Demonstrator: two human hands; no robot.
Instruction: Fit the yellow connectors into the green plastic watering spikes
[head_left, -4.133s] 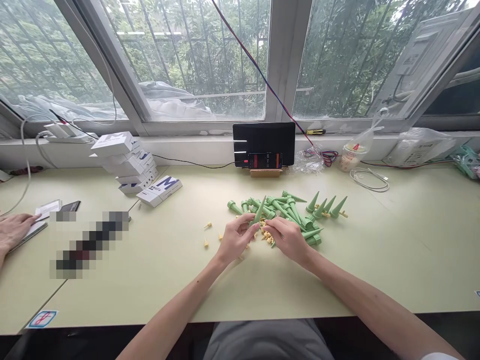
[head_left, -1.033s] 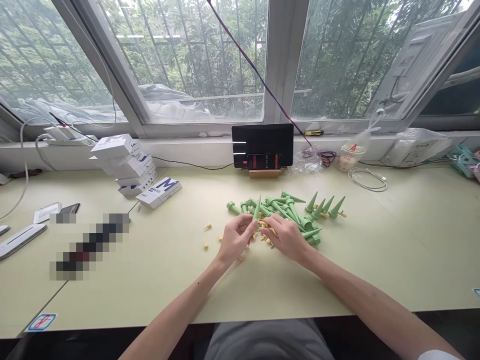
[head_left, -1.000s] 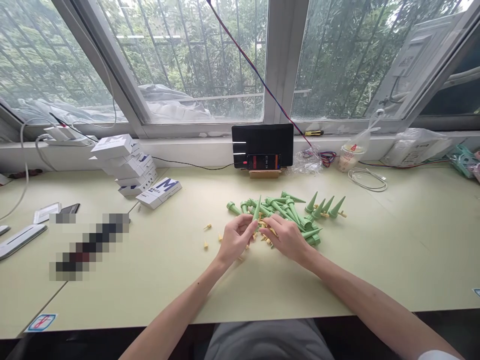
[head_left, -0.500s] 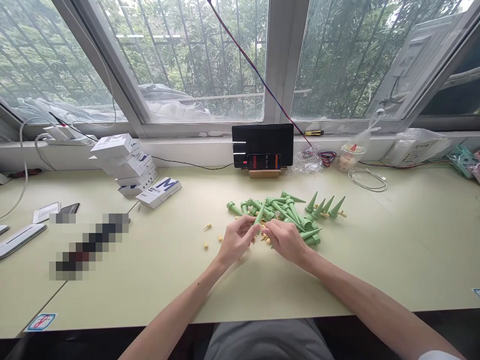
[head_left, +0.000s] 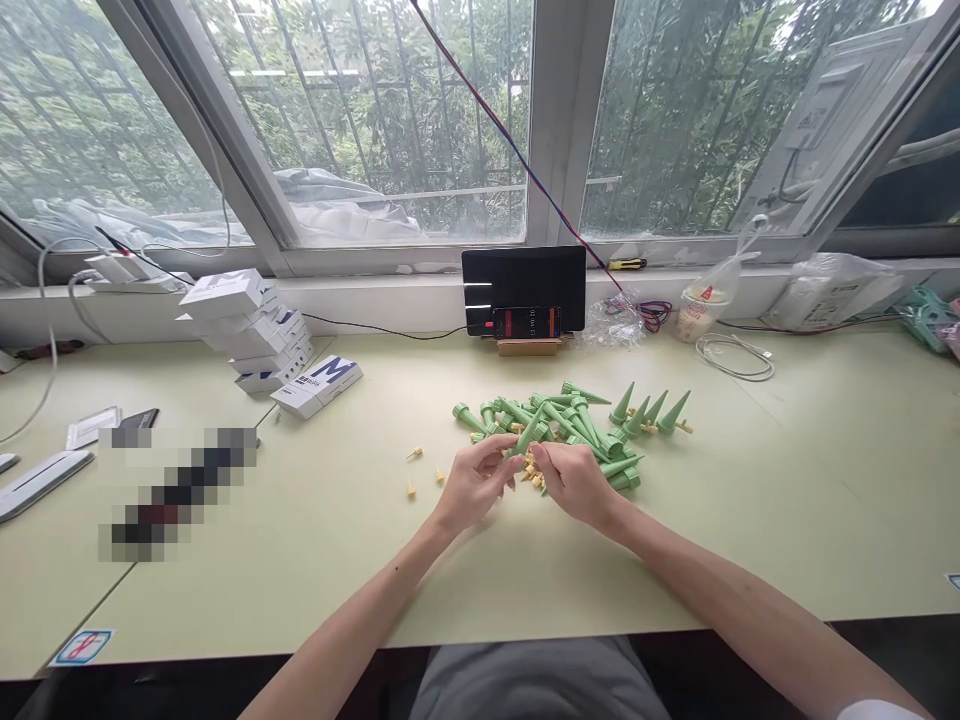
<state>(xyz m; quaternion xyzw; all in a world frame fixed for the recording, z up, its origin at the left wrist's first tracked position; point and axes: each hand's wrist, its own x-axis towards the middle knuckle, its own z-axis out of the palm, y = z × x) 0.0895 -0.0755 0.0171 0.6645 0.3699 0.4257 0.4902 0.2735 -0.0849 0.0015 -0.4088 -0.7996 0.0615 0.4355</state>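
Note:
My left hand (head_left: 472, 482) grips a green plastic cone spike (head_left: 529, 436) by its wide end, tip pointing up and to the right. My right hand (head_left: 574, 480) is closed in a pinch right against the base of that spike; what its fingertips hold is too small to make out. Just beyond both hands lies a pile of green cone spikes (head_left: 581, 425), and small yellow plugs (head_left: 534, 474) are scattered under my fingers. Three spikes (head_left: 651, 412) stand upright at the pile's right end.
Loose yellow plugs (head_left: 414, 455) lie left of my hands on the pale green table (head_left: 787, 500). A black tablet (head_left: 523, 288) with a phone (head_left: 526, 323) stands at the back. White boxes (head_left: 251, 330) are stacked at back left; a bagged cup (head_left: 701, 305) and white cable (head_left: 731, 358) at back right.
The spike in my left hand has tilted from nearly upright towards the right. My right hand has drawn in against its base. Another person's hand at far left is gone.

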